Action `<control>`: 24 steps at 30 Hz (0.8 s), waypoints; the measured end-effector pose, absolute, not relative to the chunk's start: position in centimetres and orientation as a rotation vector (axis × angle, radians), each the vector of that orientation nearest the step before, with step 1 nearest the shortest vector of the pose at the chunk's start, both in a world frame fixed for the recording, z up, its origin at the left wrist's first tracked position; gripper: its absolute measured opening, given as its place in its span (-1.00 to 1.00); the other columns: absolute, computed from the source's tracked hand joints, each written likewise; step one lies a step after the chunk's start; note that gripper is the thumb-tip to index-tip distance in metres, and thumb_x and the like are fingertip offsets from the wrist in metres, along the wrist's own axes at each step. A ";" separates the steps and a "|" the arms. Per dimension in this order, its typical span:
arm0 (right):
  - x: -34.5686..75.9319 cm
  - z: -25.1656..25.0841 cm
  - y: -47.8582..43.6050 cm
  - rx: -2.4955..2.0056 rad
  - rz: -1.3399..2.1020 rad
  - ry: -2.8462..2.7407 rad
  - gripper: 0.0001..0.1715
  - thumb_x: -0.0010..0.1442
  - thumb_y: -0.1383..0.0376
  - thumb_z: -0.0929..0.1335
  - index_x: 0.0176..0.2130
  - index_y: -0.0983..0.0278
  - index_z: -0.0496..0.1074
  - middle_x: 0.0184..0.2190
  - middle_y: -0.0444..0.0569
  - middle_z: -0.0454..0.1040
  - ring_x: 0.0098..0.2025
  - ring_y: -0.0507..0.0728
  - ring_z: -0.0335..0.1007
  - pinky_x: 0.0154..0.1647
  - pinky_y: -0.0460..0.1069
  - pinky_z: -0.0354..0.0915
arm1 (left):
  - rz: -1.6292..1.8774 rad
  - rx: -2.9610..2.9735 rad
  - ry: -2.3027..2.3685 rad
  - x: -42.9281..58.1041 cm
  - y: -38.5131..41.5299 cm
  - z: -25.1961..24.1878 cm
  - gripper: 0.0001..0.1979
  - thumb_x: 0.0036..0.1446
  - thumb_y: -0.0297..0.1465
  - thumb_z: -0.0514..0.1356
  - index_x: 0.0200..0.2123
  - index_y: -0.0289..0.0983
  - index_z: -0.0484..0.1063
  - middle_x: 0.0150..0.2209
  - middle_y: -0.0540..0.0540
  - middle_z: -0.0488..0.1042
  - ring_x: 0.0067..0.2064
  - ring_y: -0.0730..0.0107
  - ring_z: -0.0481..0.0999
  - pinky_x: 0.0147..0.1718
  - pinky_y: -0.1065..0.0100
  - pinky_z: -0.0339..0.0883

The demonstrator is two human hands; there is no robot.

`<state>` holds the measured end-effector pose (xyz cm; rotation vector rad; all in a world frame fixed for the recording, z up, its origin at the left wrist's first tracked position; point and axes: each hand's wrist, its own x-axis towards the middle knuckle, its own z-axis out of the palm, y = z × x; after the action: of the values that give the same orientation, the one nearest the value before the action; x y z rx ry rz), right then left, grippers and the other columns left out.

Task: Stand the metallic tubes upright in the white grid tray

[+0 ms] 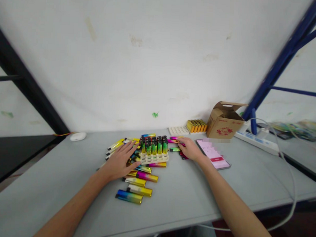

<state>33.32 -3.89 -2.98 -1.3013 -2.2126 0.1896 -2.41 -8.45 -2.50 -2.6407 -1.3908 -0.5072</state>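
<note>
My left hand (121,160) lies with fingers spread over a loose pile of shiny lighters, its fingertips close to the white rack (154,159). Green-and-yellow lighters (154,147) with black tops stand upright in rows in that rack. To the rack's right, my right hand (190,149) has its fingers bent around the end of a pink-and-yellow lighter (173,141); the fingertips are partly hidden. A green lighter (174,149) lies just below. In front of the rack are more lighters, among them a magenta-and-gold one (147,176) and a blue-and-yellow one (129,197).
Against the wall stand an empty white rack (178,130), a block of orange cylinders (196,126) and an open cardboard box (224,121). A phone (214,155) lies right of my right hand. A power strip (259,142) with a white cable and a white mouse-like object (78,136) flank the table.
</note>
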 end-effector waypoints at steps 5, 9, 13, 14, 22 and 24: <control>34.0 -3.1 -3.4 -1.356 0.247 -2.186 -0.64 0.19 0.45 0.26 -0.10 0.30 0.54 -0.04 0.10 0.56 0.02 0.25 0.46 0.11 0.14 0.31 | -0.368 -2.673 -1.410 -2.5 -8.3 -3.2 -0.25 0.27 0.05 -0.09 0.33 -0.36 0.11 0.33 -0.32 0.15 0.35 -0.01 0.11 0.29 -0.06 -0.03; 34.5 -3.0 -3.2 -1.309 0.324 -2.162 -0.63 0.13 0.51 0.25 -0.23 0.25 0.58 -0.14 0.02 0.60 -0.04 0.21 0.49 0.09 0.13 0.32 | -0.367 -2.669 -1.395 -2.7 -8.2 -3.7 -0.27 0.28 0.04 -0.07 0.34 -0.31 0.08 0.34 -0.29 0.12 0.37 0.03 0.08 0.31 -0.04 -0.07; 34.4 -2.4 -3.7 -1.203 0.287 -2.184 -0.75 0.14 0.40 0.33 -0.28 0.21 0.61 -0.06 0.03 0.56 0.02 0.24 0.45 0.14 0.19 0.27 | -0.346 -2.669 -1.400 -2.8 -8.3 -3.9 -0.25 0.27 0.05 -0.06 0.35 -0.31 0.06 0.35 -0.30 0.10 0.37 0.02 0.06 0.31 -0.04 -0.07; 34.3 -2.3 -3.8 -1.183 0.270 -2.205 -0.80 0.14 0.34 0.36 -0.27 0.20 0.61 -0.02 0.04 0.54 0.05 0.25 0.43 0.16 0.21 0.24 | -0.334 -2.671 -1.405 -2.8 -8.4 -3.9 -0.25 0.27 0.05 -0.06 0.35 -0.32 0.06 0.35 -0.31 0.09 0.37 0.01 0.06 0.30 -0.05 -0.07; 33.0 -2.0 -4.5 -1.135 0.261 -2.276 -0.83 0.05 0.25 0.46 -0.28 0.21 0.58 0.02 0.07 0.51 0.16 0.27 0.32 0.27 0.28 0.06 | -0.369 -2.688 -1.399 -2.9 -8.5 -3.7 -0.27 0.28 0.02 -0.04 0.35 -0.31 0.07 0.34 -0.30 0.10 0.37 0.00 0.07 0.30 -0.05 -0.05; 32.9 -1.9 -4.5 -1.139 0.323 -2.156 -0.81 0.09 0.20 0.43 -0.27 0.25 0.53 -0.07 0.09 0.53 0.08 0.27 0.37 0.18 0.24 0.18 | -0.369 -2.696 -1.401 -2.9 -8.5 -3.8 -0.28 0.29 0.01 -0.04 0.35 -0.31 0.07 0.34 -0.30 0.10 0.37 0.01 0.07 0.30 -0.05 -0.05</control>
<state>32.86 -4.53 -1.94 -1.1390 -2.1564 0.3225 -2.90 -8.45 -3.76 -2.6955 -1.4008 -0.3691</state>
